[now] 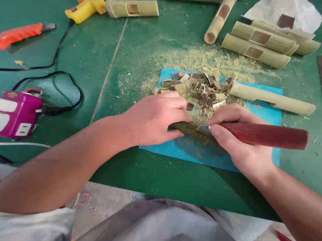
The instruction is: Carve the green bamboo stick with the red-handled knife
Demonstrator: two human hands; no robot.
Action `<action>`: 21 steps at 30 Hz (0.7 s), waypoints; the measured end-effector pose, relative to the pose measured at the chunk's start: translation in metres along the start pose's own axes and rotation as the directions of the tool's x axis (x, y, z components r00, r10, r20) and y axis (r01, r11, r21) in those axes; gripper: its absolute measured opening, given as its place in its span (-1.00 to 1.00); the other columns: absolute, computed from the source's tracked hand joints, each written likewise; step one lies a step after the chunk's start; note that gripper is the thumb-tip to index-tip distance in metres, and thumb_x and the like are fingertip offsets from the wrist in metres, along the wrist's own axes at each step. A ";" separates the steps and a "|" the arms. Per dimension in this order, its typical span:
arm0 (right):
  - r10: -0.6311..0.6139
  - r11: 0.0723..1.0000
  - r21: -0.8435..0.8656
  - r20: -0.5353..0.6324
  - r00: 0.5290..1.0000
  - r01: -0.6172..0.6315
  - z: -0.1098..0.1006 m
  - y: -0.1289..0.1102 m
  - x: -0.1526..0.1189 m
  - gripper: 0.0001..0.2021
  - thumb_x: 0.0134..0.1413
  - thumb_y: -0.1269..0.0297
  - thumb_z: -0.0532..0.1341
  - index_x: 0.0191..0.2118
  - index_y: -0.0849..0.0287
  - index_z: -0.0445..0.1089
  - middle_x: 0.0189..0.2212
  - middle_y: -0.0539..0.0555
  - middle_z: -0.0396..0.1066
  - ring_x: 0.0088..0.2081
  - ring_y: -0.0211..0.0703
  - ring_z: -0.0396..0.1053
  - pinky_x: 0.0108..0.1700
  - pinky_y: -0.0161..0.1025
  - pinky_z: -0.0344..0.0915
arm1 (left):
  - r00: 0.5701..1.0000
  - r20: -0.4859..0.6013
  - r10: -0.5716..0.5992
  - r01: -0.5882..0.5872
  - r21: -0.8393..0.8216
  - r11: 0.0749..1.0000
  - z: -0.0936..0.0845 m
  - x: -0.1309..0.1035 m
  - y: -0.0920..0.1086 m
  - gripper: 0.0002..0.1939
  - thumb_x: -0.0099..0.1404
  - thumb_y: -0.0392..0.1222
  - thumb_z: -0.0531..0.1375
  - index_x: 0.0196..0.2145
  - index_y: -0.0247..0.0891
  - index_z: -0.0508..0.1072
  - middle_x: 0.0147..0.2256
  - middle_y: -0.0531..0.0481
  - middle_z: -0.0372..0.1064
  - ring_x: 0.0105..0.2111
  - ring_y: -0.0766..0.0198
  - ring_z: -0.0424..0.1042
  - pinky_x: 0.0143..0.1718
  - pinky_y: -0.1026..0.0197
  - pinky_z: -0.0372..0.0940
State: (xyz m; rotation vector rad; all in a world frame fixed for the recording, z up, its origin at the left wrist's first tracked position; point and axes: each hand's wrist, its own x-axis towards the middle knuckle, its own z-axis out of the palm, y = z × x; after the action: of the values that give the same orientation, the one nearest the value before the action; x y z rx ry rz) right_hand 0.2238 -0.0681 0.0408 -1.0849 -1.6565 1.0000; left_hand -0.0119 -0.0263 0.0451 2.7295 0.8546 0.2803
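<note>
Dark olive piece (192, 129): held low over the blue sheet (171, 150), between the two hands; its left end is enclosed by the left fingers, and its right end is partly covered by the right hand. Whether the sheet is touched by it cannot be told.
Left hand (161, 116): closed on the piece, which is pinched between the thumb below and the curled fingers above; only a small gap, filled by the piece, is left between them.
Right hand (244, 140): closed around the red-handled cutting tool (269, 135); the thumb and forefinger are brought together close to the metal blade (204, 128), and the handle is pointed out to the right.
Blade: laid against the upper face of the piece, just right of the left fingertips.
Offcuts (206, 89): heaped on the sheet beyond the hands, with pale shavings (210, 63) scattered behind them.
Bamboo tube (278, 100): laid across the sheet's far right part, beside the heap.
Green table (128, 168): partly covered by the sheet.
</note>
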 end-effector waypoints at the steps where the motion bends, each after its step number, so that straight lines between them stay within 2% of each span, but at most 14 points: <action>1: 0.019 1.000 -0.001 0.003 1.000 -0.019 0.000 0.000 0.000 -0.92 0.10 0.31 0.36 -0.38 0.01 0.47 -0.38 -0.03 0.52 -0.29 -0.13 0.47 -0.20 -0.11 0.42 | 1.000 0.001 -0.002 0.002 0.003 1.000 0.000 0.000 0.000 -0.81 0.31 -0.19 0.27 -0.14 -0.27 0.60 -0.24 -0.08 0.47 -0.21 0.13 0.41 -0.20 0.12 0.33; 11: 0.003 0.999 -0.032 -0.020 1.000 -0.004 0.002 -0.001 0.001 -0.85 0.11 0.36 0.34 -0.45 0.03 0.43 -0.43 -0.05 0.46 -0.37 -0.18 0.39 -0.27 -0.12 0.34 | 1.000 0.002 -0.009 0.009 -0.008 1.000 0.000 0.001 0.001 -0.83 0.31 -0.20 0.27 -0.16 -0.28 0.60 -0.24 -0.09 0.46 -0.21 0.12 0.41 -0.21 0.11 0.33; 17: -0.028 0.998 -0.054 -0.123 0.992 0.021 0.001 0.002 -0.002 -0.75 0.10 0.43 0.30 -0.55 0.05 0.35 -0.54 -0.03 0.32 -0.45 -0.19 0.28 -0.39 -0.12 0.22 | 1.000 0.005 -0.007 0.007 -0.024 1.000 0.002 0.000 -0.001 -0.79 0.32 -0.17 0.28 -0.12 -0.28 0.60 -0.20 -0.11 0.47 -0.16 0.09 0.43 -0.16 0.08 0.35; 21: -0.115 0.992 0.037 -0.191 0.975 0.124 0.001 0.009 -0.007 -0.81 0.19 0.34 0.30 -0.46 0.03 0.44 -0.47 -0.02 0.38 -0.38 -0.17 0.33 -0.31 -0.10 0.28 | 1.000 -0.003 -0.014 0.014 0.003 1.000 0.002 -0.001 0.002 -0.80 0.29 -0.22 0.30 -0.14 -0.28 0.60 -0.21 -0.10 0.48 -0.16 0.08 0.44 -0.18 0.09 0.35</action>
State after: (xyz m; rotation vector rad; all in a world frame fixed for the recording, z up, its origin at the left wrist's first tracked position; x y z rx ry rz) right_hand 0.2268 -0.0718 0.0307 -1.0031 -1.5168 0.8296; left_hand -0.0107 -0.0287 0.0434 2.7253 0.8747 0.2814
